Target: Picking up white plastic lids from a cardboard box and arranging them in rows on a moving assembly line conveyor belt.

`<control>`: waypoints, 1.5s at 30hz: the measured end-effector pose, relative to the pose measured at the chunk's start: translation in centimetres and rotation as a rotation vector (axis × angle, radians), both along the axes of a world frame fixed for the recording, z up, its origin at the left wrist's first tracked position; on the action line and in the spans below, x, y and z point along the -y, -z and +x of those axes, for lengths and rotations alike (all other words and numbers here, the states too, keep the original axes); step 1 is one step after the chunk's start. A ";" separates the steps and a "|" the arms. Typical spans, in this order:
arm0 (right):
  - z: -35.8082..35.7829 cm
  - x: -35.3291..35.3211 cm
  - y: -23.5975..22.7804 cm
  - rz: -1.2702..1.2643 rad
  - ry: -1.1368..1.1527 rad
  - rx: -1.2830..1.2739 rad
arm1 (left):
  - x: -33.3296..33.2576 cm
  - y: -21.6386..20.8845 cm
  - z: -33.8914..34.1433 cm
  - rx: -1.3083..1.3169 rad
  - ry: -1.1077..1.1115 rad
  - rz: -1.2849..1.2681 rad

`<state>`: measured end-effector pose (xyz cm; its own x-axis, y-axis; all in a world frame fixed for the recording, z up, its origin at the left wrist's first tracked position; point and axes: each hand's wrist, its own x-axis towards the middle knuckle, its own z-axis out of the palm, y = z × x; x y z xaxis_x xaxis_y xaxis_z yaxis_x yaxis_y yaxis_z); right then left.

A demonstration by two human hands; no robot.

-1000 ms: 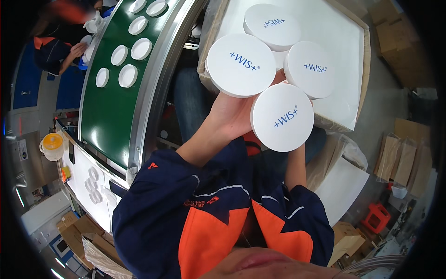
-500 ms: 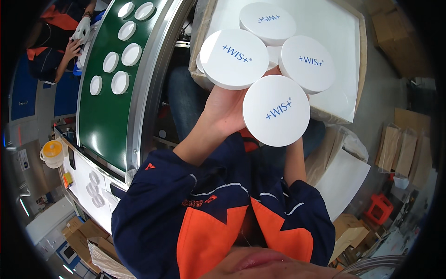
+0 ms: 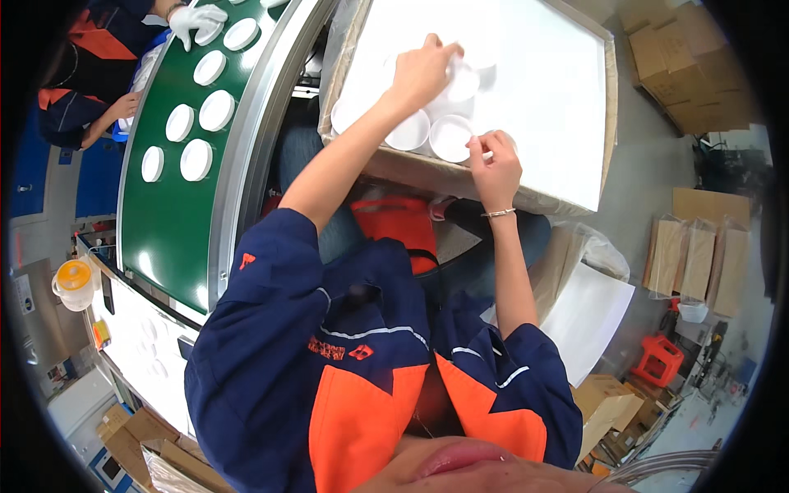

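Note:
Several white round lids lie hollow side up in a large carton [image 3: 610,99], grouped toward its near left corner. Over the group, my left hand [image 3: 422,76] has its fingers curled at the edge of a lid [image 3: 462,85]; glare washes out part of that contact. By the carton's near side, my right hand [image 3: 496,171] pinches with thumb and fingers at the rim of another lid [image 3: 451,140]. A further lid [image 3: 408,131] sits beside it on the left, partly under my left wrist.
Left of me runs a green conveyor belt [image 3: 164,238] carrying white lids [image 3: 196,160]. Across it, a co-worker's gloved hand [image 3: 196,23] touches a lid. A white table [image 3: 140,329] holds a yellow-topped jug [image 3: 74,283]. Cartons [image 3: 690,74] and a red stool [image 3: 657,360] stand right.
The printed lids that my hands held up now lie in the carton, hollow side up. My hands have moved apart and forward. The co-worker's gloved hand has reached over the belt.

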<state>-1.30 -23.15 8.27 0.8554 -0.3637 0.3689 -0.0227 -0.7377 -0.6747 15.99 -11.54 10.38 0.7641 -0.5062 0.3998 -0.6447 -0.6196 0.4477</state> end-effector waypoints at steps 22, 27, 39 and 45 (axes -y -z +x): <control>0.5 16.8 -1.0 -0.465 -0.067 -0.383 | -17.8 -5.3 -10.5 -0.027 -0.185 0.018; -8.3 14.5 -3.6 -0.391 0.114 -0.494 | -36.7 -3.1 -7.5 0.146 -0.793 0.145; -7.5 8.9 -4.9 -0.448 0.024 -0.617 | -46.4 -1.7 -4.7 -0.055 -0.739 0.339; -7.7 11.2 -3.8 -0.381 -0.078 -0.546 | -45.7 -3.1 -4.0 -0.302 -0.465 0.236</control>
